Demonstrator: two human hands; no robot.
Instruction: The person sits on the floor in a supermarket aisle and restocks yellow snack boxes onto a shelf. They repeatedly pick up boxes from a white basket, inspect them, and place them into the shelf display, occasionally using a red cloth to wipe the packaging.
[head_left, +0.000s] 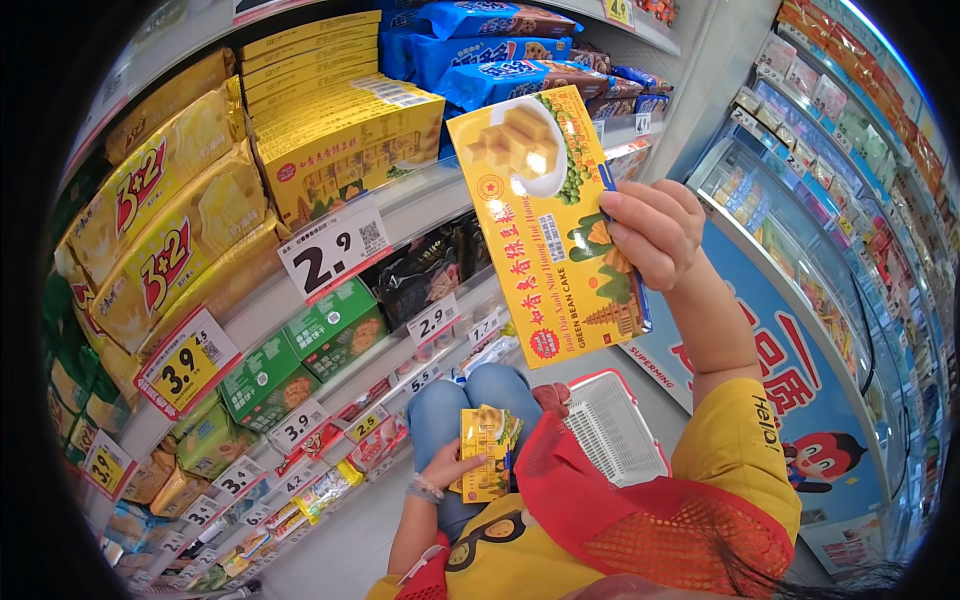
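Observation:
My right hand (656, 232) pinches the right-hand edge of a yellow green bean cake box (517, 225), raised in front of the shelf with its printed face towards me. Low at my lap, my left hand (448, 466) grips yellow boxes (487, 461) of similar print; a second one shows partly behind the front one. Both knees in blue jeans (487, 390) are bent beneath them. On the upper shelf stands a stack of matching yellow boxes (352, 142), left of the raised box.
Yellow cracker packs (165, 247) and blue cookie packs (495, 60) flank the stack. Green biscuit boxes (304, 352) fill part of the shelf below, behind price tags (334, 247). A white shopping basket (611, 427) stands on the floor beside my knees. A glass-topped freezer (772, 202) runs along the right.

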